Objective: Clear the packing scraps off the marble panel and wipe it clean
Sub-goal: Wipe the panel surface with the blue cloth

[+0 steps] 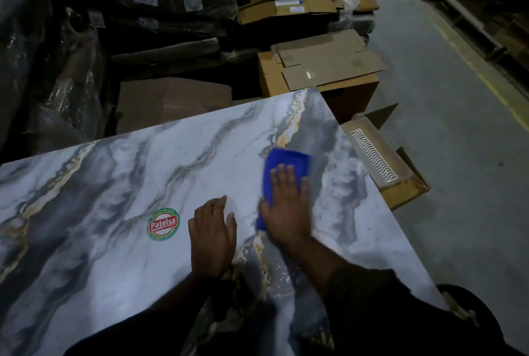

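Observation:
A large marble panel [120, 184], white with grey and gold veins, fills the lower left of the head view. A round red and green Patelsa sticker [163, 224] sits near its middle. My right hand [286, 207] lies flat on a folded blue cloth [286, 161] and presses it onto the panel near the right edge. My left hand [212, 237] rests palm down on the bare marble just left of the cloth, fingers slightly apart, holding nothing. No loose scraps show on the panel.
Beyond the panel's far edge stand an open cardboard box [320, 81] with flattened cardboard on it and stacks of wrapped packages [160, 15]. A box holding a white wavy-patterned piece [375, 155] sits at the panel's right edge. Grey concrete floor [458, 126] runs along the right.

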`<state>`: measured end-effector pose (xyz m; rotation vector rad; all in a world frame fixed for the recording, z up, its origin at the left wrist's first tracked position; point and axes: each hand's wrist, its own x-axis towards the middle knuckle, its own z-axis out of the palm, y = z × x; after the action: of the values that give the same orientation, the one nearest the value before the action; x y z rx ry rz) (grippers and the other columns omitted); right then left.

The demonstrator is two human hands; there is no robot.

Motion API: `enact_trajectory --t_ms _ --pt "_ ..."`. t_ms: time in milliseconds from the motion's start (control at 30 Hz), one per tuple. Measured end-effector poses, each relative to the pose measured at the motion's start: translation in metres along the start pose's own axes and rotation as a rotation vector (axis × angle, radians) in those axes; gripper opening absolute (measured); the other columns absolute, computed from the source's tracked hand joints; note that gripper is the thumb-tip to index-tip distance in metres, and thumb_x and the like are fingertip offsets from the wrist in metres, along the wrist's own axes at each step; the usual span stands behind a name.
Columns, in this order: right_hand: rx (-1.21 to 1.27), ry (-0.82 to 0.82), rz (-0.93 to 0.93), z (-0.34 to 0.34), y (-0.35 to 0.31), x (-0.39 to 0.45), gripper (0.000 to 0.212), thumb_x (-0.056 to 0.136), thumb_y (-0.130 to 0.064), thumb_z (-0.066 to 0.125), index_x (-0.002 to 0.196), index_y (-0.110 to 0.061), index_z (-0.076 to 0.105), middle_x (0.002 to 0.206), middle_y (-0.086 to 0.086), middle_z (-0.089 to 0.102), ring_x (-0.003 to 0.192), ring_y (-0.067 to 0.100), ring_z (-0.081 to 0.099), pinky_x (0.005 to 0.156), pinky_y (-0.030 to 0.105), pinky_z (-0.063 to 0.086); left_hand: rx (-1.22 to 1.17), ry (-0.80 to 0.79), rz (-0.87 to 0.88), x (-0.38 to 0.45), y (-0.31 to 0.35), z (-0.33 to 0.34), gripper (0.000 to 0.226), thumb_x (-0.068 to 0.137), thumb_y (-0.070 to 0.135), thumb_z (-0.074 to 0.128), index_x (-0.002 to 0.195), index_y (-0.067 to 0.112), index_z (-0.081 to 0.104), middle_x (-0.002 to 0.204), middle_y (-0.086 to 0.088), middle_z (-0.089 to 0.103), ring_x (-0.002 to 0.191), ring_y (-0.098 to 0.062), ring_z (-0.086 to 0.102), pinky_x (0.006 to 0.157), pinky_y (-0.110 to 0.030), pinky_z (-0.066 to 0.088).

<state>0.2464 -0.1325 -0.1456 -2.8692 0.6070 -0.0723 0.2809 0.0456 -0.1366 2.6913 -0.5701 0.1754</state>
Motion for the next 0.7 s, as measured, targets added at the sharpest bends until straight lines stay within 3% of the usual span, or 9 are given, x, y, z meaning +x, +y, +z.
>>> enact_trajectory --t_ms 133,233,333,433,567,700 --pt "0.081 -0.106 -0.475 0.006 -0.028 -0.031 0.072 0.097 -0.048 0.039 0.160 -0.017 0.026 0.169 0.006 0.019 0.157 0.022 0.003 0.124 0.055 0.012 -0.166 0.080 -0.088 0.021 -0.005 0.000 0.048 0.098 0.032 0.038 0.134 0.006 0.057 0.130 -0.012 0.060 0.117 -0.033 0.055 0.100 -0.047 0.042" --pt "0.069 -0.130 -0.600 -0.001 0.016 -0.039 0.072 0.100 -0.053 0.042 0.162 -0.024 0.019 0.170 -0.001 0.011 0.157 0.017 0.000 0.126 0.048 0.001 -0.097 0.064 -0.071 0.041 -0.020 -0.002 0.047 0.098 0.033 0.037 0.131 0.006 0.059 0.131 -0.013 0.059 0.116 -0.037 0.055 0.099 -0.049 0.043" --pt "0.105 -0.029 -0.304 -0.010 0.066 -0.020 0.073 0.097 -0.053 0.041 0.161 -0.022 0.023 0.169 -0.001 0.015 0.157 0.016 0.005 0.125 0.050 0.013 0.009 0.029 -0.104 0.061 -0.040 0.002 0.054 0.098 0.038 0.037 0.137 0.005 0.056 0.142 -0.017 0.054 0.127 -0.039 0.050 0.105 -0.050 0.039" --pt "0.075 0.036 0.052 -0.020 0.091 0.028 0.075 0.097 -0.056 0.028 0.162 -0.018 0.021 0.169 0.006 0.018 0.157 0.022 0.008 0.126 0.050 0.012 0.007 0.003 -0.134 0.081 -0.059 0.006 0.064 0.098 0.043 0.036 0.145 0.002 0.049 0.154 -0.019 0.044 0.143 -0.037 0.039 0.119 -0.050 0.030" --pt "0.013 0.078 0.148 -0.019 0.082 0.094 0.077 0.096 -0.055 0.027 0.160 -0.012 0.023 0.167 0.013 0.021 0.156 0.031 0.013 0.124 0.056 0.014 0.062 -0.019 -0.123 0.094 -0.072 0.008 0.066 0.099 0.048 0.033 0.149 0.007 0.046 0.159 -0.014 0.041 0.151 -0.031 0.030 0.126 -0.051 0.016" --pt "-0.026 0.049 0.146 -0.012 0.056 0.152 0.074 0.103 -0.051 0.038 0.161 -0.011 0.017 0.168 0.014 0.015 0.156 0.032 0.008 0.124 0.057 0.012 0.034 0.016 -0.116 0.092 -0.067 0.008 0.063 0.098 0.043 0.041 0.151 0.010 0.043 0.161 -0.011 0.038 0.153 -0.024 0.028 0.128 -0.049 0.012"
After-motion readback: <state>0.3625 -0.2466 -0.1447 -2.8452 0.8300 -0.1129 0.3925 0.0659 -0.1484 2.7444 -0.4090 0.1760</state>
